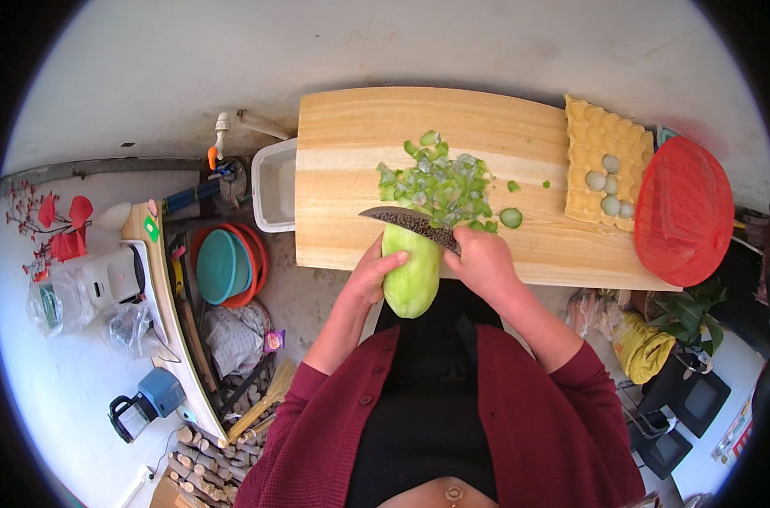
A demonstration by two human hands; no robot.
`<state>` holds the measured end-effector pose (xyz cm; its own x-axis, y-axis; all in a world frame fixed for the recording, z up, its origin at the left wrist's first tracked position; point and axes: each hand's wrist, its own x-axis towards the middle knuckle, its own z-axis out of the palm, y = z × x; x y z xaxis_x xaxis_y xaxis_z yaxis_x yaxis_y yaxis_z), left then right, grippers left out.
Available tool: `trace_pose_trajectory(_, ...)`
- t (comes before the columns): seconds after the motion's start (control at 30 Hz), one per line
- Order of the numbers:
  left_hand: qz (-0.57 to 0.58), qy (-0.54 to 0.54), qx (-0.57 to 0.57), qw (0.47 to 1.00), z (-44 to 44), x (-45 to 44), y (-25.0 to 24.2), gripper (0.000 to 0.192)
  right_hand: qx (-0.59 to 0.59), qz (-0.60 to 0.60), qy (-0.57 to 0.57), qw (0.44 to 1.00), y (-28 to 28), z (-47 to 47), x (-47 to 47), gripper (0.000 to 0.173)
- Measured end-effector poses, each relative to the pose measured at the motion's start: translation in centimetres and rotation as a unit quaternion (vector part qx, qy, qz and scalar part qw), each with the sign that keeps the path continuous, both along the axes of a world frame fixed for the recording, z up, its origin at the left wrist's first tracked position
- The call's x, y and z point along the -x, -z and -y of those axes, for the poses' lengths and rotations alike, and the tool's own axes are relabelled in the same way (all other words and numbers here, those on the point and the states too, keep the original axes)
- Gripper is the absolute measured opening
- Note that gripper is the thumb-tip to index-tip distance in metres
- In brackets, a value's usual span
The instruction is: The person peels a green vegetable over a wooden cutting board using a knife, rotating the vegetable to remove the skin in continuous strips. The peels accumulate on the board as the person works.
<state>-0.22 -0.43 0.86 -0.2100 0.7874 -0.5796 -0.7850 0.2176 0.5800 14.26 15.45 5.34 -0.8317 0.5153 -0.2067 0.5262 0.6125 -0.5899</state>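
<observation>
My left hand (373,272) grips a pale green, peeled gourd (412,279) from its left side, the thumb lying across its top. The gourd hangs over the near edge of the wooden table (347,209), its lower end toward my body. In my right hand (486,259) is a kitchen knife (413,220) with a dark, mottled blade. Its blade lies across the gourd's far end, tip pointing left. The knife's handle is hidden in my fist. Just beyond the blade, a heap of green and whitish chopped pieces (445,181) spreads over the table.
An egg tray (597,140) with several pale eggs and a red mesh cover (684,213) occupy the table's right end. A white basin (275,184) adjoins its left edge, below a tap (221,130). Stacked plastic basins (223,267) stand lower left, near a side counter (181,355).
</observation>
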Motion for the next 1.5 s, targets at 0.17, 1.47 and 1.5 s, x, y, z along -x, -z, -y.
trace_pose_trajectory(0.17, -0.088, 0.055, 0.088, 0.991, -0.5, 0.1, -1.1, 0.073, -0.069, -0.006, -0.060, 0.996, -0.6, 0.2, 0.0, 0.026)
trace_pose_trajectory(1.47, 0.194, -0.233, -0.010, 0.953, -1.0, 2.2, -0.5, 0.071, 0.216, 0.020, 0.075, 0.973, 6.2, -0.3, -3.2, 0.028)
trace_pose_trajectory(1.5, 0.179, -0.251, 0.007, 0.951, -0.4, 2.5, -0.1, 0.070, 0.260, 0.028, 0.065, 0.963, 6.0, 0.3, -2.6, 0.028)
